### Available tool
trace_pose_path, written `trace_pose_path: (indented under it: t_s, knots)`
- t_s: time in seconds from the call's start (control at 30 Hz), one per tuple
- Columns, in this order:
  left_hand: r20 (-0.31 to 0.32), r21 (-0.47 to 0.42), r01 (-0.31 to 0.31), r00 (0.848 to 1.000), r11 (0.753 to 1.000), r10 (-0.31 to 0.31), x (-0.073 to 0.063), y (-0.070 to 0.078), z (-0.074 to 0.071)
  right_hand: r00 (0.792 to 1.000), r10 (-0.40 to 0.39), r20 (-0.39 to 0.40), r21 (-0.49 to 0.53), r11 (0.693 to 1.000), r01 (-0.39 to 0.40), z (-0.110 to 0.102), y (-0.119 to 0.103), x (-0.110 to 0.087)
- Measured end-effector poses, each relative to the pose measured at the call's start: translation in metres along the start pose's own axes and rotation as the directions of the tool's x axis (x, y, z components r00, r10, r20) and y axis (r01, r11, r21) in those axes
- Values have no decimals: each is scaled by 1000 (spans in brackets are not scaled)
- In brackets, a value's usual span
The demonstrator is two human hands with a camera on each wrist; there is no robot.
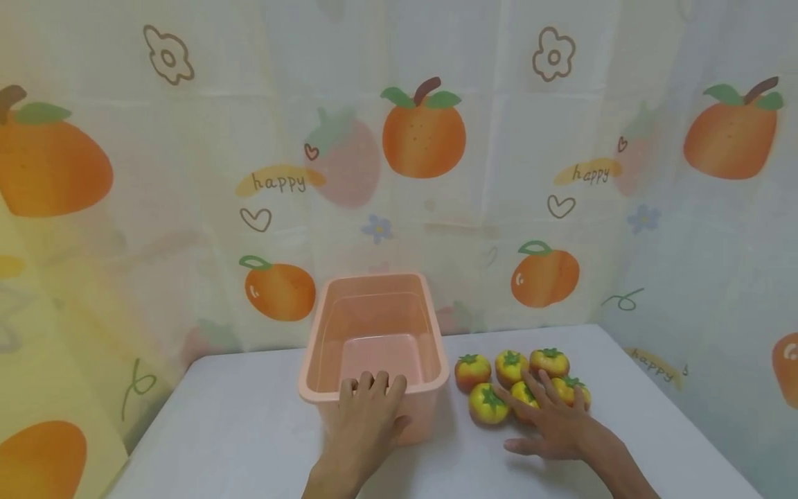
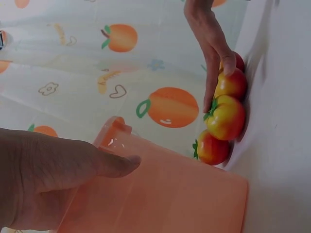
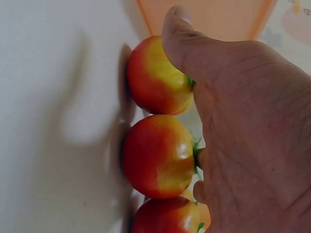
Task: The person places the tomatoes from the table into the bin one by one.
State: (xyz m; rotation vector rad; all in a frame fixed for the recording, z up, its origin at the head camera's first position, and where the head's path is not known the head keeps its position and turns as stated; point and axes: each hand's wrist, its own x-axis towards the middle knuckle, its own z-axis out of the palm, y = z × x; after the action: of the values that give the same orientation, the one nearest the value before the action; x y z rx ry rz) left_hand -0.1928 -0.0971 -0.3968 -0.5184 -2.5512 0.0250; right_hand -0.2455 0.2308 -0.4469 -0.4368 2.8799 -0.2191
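Observation:
A pink plastic bin, with nothing inside it, stands on the white table. My left hand grips its near rim, fingers hooked over the edge; the left wrist view shows the thumb along the outer wall. To the bin's right, several yellow-and-red tomatoes with green leafy tops sit close together in two rows. My right hand is spread over the near row, fingers reaching across the tops and partly hiding two of them. In the right wrist view, its thumb overlaps a tomato beside the bin.
The white tabletop runs out to both sides of the bin. A curtain printed with oranges, flowers and hearts hangs along the table's back edge and at both sides, close behind the bin and the tomatoes.

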Motion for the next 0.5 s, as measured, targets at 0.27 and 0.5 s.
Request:
trace_pose_path:
  t_s: [0.27,0.5]
  knots:
    - [97,-110,-13,995,994,24,1,-6,-7,1000,-18,-9,17,1000,18,-7,5,3]
    - [25,-415,-21,999,909,35,5,-38,-28,999,-17,-49,62,998,20,-40,10,2]
